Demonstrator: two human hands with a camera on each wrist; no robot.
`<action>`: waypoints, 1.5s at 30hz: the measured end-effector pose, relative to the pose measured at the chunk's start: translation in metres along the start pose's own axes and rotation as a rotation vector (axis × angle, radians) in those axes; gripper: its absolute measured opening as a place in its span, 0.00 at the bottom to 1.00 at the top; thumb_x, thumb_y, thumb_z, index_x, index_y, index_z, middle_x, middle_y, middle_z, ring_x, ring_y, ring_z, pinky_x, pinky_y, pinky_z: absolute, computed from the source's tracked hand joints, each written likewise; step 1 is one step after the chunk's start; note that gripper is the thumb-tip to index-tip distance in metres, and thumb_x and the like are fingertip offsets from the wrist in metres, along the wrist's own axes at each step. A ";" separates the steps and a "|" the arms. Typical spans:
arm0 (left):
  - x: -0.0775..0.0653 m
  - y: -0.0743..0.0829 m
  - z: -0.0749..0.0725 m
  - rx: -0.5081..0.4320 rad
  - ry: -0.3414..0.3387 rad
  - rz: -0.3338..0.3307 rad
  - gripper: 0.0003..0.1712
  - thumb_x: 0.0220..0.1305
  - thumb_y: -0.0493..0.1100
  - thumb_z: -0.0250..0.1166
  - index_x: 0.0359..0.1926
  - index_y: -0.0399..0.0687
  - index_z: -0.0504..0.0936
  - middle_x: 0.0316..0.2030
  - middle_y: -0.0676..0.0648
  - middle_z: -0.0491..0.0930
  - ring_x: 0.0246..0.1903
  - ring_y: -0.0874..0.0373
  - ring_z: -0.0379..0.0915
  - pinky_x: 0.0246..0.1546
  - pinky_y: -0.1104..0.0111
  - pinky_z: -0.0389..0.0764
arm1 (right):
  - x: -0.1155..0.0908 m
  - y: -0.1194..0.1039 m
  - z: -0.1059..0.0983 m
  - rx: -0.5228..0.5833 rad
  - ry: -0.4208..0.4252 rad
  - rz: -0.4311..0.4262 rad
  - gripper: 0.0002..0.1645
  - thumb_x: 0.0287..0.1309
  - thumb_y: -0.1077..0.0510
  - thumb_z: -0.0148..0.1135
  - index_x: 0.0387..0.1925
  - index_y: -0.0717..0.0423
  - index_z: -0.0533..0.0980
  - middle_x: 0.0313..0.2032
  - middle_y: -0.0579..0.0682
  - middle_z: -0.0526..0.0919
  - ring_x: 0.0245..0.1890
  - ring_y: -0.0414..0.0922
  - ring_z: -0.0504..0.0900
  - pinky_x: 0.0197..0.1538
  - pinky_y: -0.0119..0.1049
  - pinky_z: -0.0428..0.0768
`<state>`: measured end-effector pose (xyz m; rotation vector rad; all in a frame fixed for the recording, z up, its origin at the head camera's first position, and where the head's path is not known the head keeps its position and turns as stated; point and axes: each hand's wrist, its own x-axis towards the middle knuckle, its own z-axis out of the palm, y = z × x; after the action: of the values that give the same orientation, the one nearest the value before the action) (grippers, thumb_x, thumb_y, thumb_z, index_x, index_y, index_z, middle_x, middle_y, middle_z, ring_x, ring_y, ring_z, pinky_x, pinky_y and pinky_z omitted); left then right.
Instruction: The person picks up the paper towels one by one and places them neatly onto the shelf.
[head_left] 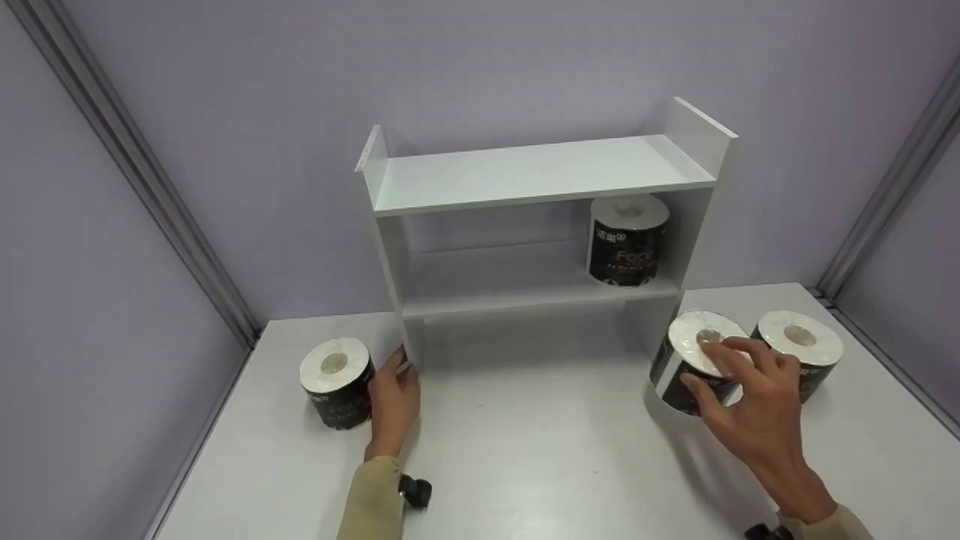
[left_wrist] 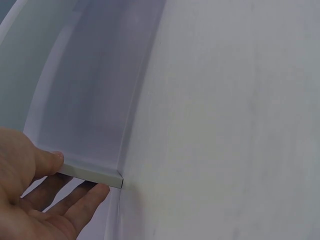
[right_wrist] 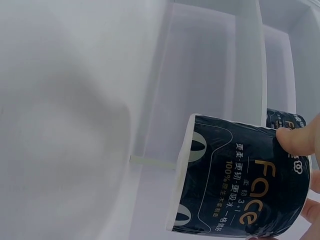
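Note:
My right hand (head_left: 757, 405) grips a toilet paper roll (right_wrist: 235, 180) in a black wrapper, tilted and lifted over the table beside the shelf's right leg. Its thumb lies on the wrapper and the fingers reach over the white top. My left hand (head_left: 395, 401) pinches the lower front edge of the left side panel (left_wrist: 92, 175) of a white two-tier shelf (head_left: 540, 176), thumb on one face and fingers on the other. Another black-wrapped roll (head_left: 628, 240) stands upright at the right end of the middle shelf board.
One upright roll (head_left: 337, 382) stands on the white table (head_left: 525, 465) just left of my left hand. A further roll (head_left: 799, 349) is behind my right hand, partly hidden by it. Pale walls (head_left: 525, 67) close in the back and sides.

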<state>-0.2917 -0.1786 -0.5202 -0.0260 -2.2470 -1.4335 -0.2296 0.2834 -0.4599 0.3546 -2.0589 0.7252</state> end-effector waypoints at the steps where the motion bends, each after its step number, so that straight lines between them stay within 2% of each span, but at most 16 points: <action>1: 0.000 0.000 0.000 0.002 0.000 0.001 0.26 0.75 0.26 0.60 0.71 0.28 0.74 0.64 0.26 0.79 0.62 0.34 0.81 0.63 0.51 0.86 | 0.000 -0.001 0.000 0.001 0.002 -0.004 0.29 0.40 0.62 0.87 0.49 0.61 0.88 0.46 0.64 0.85 0.44 0.65 0.72 0.48 0.48 0.62; 8: 0.000 0.002 -0.001 0.011 -0.003 0.004 0.26 0.75 0.26 0.60 0.71 0.28 0.74 0.65 0.26 0.79 0.62 0.34 0.81 0.64 0.50 0.86 | 0.002 -0.004 0.005 0.018 0.025 -0.040 0.30 0.37 0.62 0.88 0.48 0.60 0.88 0.44 0.63 0.85 0.44 0.65 0.73 0.50 0.50 0.64; 13: -0.001 0.001 -0.001 0.005 -0.004 -0.004 0.26 0.75 0.27 0.60 0.72 0.27 0.73 0.65 0.26 0.78 0.62 0.34 0.81 0.64 0.50 0.86 | 0.001 -0.006 0.006 0.029 0.017 -0.027 0.30 0.37 0.63 0.89 0.48 0.60 0.88 0.45 0.63 0.85 0.44 0.66 0.72 0.51 0.52 0.64; 21: -0.001 -0.001 -0.001 -0.030 -0.006 0.000 0.26 0.76 0.27 0.59 0.72 0.26 0.73 0.65 0.26 0.78 0.63 0.34 0.81 0.63 0.50 0.86 | 0.002 -0.010 0.006 0.033 0.010 -0.027 0.30 0.37 0.63 0.89 0.48 0.59 0.89 0.44 0.62 0.86 0.44 0.65 0.72 0.49 0.47 0.64; 36: -0.001 0.000 -0.001 -0.018 -0.006 0.012 0.26 0.76 0.27 0.60 0.72 0.29 0.74 0.65 0.26 0.78 0.61 0.32 0.82 0.62 0.49 0.87 | 0.006 -0.018 0.010 0.037 0.009 -0.045 0.28 0.37 0.61 0.89 0.46 0.57 0.89 0.44 0.61 0.86 0.43 0.63 0.72 0.48 0.43 0.63; 45: 0.000 -0.001 -0.001 -0.021 -0.010 0.006 0.27 0.76 0.27 0.59 0.73 0.28 0.72 0.66 0.26 0.78 0.62 0.32 0.81 0.64 0.49 0.86 | 0.008 -0.023 0.013 0.036 0.010 -0.060 0.29 0.35 0.61 0.89 0.46 0.56 0.89 0.44 0.59 0.87 0.42 0.62 0.71 0.48 0.42 0.62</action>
<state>-0.2912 -0.1801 -0.5209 -0.0464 -2.2379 -1.4571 -0.2313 0.2572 -0.4502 0.4307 -2.0191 0.7268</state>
